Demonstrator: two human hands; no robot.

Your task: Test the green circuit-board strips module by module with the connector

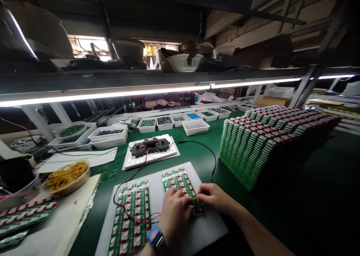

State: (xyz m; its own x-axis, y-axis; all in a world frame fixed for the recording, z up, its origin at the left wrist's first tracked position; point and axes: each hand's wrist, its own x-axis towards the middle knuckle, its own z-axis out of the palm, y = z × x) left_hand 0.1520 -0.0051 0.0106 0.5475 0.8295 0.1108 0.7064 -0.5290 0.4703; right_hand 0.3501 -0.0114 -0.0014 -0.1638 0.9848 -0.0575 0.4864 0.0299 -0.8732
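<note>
Two green circuit board panels with rows of white and red parts lie on a pale mat [157, 184]. My left hand [177, 213], with a blue wrist strap [155, 236], rests over the near part of the right circuit board panel [177, 179], its fingers curled down. At that panel's right edge my right hand [213, 196] is closed in a pinch; what sits between its fingertips is hidden. To the left lies the other circuit board panel [131, 214]. Thin red and black wires [137, 219] cross it toward my left hand.
Behind the mat, a black device [150, 146] with wires rests on a white tray [132, 162]. White bins [196, 128] of small parts line the back. Tall board stacks [242, 154] stand at right, a bowl of yellow rubber bands [67, 175] at left. Another person's hands [163, 103] show beyond.
</note>
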